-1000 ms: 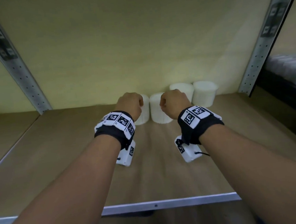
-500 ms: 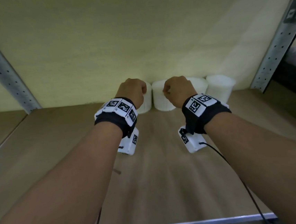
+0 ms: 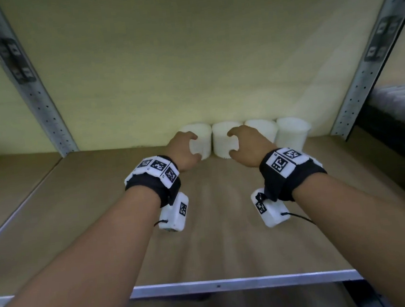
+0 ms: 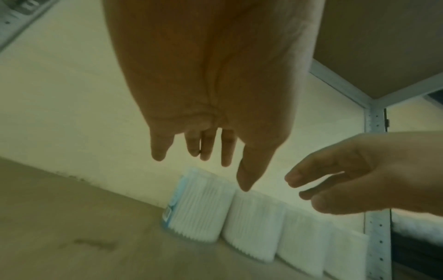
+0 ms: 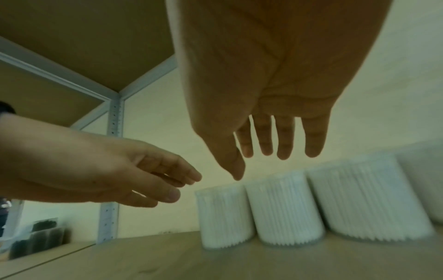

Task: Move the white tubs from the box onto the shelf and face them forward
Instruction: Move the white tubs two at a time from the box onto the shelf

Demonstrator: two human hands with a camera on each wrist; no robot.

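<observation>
So right now both hands are spread and hovering just in front of the row of white tubs at the far edge of the shelf [image 3: 105, 237], against the back wall. A second ago they were curled round the two left-hand tubs, carrying them in; now the fingers are relaxed and apart, and both wrist views show clear air between the fingertips and the tubs. So those two have just been let go.

The left hand [image 3: 183, 152] sits in front of the far-left tub [image 3: 201, 138], the right hand [image 3: 247, 146] in front of the second tub [image 3: 223, 141]. To the right of those stand the third tub [image 3: 264, 128] and the fourth tub [image 3: 292, 132], so that's four upright in a line, touching or as good as touching.

What it means for the task: I'd say this placement is done and the hands are free to go back for more. The box isn't in any view, so no idea how many are left.

One thing though. In the left wrist view the far-left tub [image 4: 196, 206] shows a bluish label on its left flank, not toward the front. I can't read it, but my guess is that tub needs a twist before it counts as facing forward. The others look plain white from here, so I can't tell which way they face.
</observation>
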